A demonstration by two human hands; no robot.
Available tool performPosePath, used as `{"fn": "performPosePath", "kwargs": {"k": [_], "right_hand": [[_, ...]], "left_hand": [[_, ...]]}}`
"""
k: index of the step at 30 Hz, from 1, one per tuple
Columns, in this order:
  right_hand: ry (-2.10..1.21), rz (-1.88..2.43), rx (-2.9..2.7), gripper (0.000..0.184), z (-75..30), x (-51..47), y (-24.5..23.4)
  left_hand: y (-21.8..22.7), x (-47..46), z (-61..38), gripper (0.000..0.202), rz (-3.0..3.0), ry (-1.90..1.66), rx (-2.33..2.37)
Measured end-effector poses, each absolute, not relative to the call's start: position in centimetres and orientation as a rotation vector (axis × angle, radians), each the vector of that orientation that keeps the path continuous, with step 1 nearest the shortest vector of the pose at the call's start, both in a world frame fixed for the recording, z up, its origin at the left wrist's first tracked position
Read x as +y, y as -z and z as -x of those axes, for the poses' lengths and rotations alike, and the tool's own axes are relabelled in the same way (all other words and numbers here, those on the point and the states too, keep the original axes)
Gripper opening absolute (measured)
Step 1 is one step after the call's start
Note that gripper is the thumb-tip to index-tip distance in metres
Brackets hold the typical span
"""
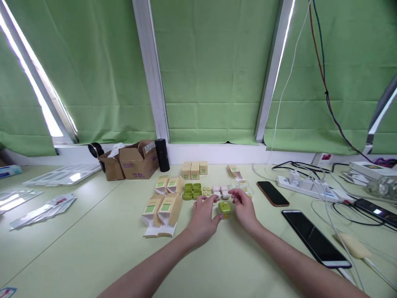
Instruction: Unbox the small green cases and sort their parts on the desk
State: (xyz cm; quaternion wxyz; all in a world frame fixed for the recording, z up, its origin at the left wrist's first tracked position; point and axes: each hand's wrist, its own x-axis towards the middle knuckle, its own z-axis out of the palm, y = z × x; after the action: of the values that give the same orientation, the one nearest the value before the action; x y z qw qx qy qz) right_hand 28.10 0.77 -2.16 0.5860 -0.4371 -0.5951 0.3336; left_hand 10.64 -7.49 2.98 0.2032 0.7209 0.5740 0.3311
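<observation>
In the head view, both hands met over a small green case (224,208) that sat on the pale green bench (93,248), just in front of the rows of parts. The left hand (203,219) lay on the bench with its fingers curled loosely toward the case's left side, thumb close to it; whether it actually pinched the case could not be told. The right hand (245,211) came in from the other side, fingertips drawn narrow near the case's upper right edge, again without a clear hold showing.

Behind the hands stood other green cases (192,191), a cluster of small white pieces (221,192) and a clear plastic tray (243,187). To the left lay open cardboard sleeves (163,209), with closed small boxes (194,170) further back. Two phones (314,238) lay well to the right.

By the look of it, the step in hand was putting this one green case together or closing it. The next move would probably call for steadying it with one hand while the other pressed or fitted a part squarely.
</observation>
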Motion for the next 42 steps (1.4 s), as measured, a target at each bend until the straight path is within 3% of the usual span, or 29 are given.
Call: {"fn": "performPosePath", "kwargs": {"k": [5, 11, 22, 31, 42], "right_hand": [[-0.882, 1.028, -1.363, 0.027, -27.3, -0.3, 3.0], [-0.947, 0.964, -1.419, 0.023, -27.0, -0.9, 2.7], [-1.292, 0.77, -1.304, 0.048, -27.1, -1.6, 1.9], [-1.699, 0.542, -0.958, 0.04, -27.7, -2.4, 0.4], [-1.729, 0.519, -0.953, 0.046, -28.0, -2.9, -0.3]], "left_hand": [[-2.8, -6.7, -10.9, 0.057, -1.976, -0.844, 1.618], [-2.0, -5.5, -11.0, 0.045, -1.951, -0.828, 1.603], [-0.4, -5.1, -9.6, 0.045, -1.716, -1.261, 1.495], [-1.5, -4.8, -9.4, 0.053, -1.606, -1.341, 1.112], [-1.5, -5.3, -10.1, 0.047, -1.458, -1.434, 1.07]]}}
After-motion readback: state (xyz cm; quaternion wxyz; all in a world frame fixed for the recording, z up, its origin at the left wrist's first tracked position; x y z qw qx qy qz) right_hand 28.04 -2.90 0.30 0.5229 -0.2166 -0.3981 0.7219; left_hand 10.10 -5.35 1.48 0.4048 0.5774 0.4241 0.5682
